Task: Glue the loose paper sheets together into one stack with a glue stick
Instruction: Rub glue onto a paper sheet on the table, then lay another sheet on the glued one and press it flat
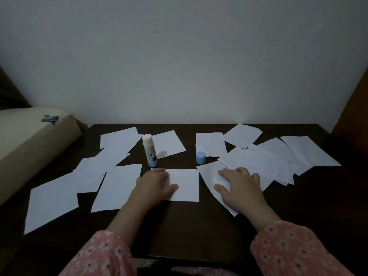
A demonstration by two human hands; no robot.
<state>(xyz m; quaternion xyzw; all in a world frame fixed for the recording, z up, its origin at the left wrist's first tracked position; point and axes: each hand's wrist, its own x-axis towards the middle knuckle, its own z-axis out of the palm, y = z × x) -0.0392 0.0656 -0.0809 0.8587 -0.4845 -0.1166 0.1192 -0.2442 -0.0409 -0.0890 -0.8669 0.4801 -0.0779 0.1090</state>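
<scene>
Dim light is flattening the dark table [179,232], strewn with loose paper sheets [117,188] whose overlapping edges are blurring together. Both hands are lying flat with fingers spread: left hand [154,185] covering the centre sheet's [186,185] edge, right hand [239,186] pressing a crumpled sheet [209,172]. Behind them, the uncapped glue stick [149,150] is standing upright, its blue cap [200,157] apart.

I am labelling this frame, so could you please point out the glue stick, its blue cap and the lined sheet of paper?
glue stick [149,151]: head view, middle of its upright body.
blue cap [200,157]: head view, side of the cap standing on the table.
lined sheet [210,144]: head view, centre of the ruled paper.
</scene>
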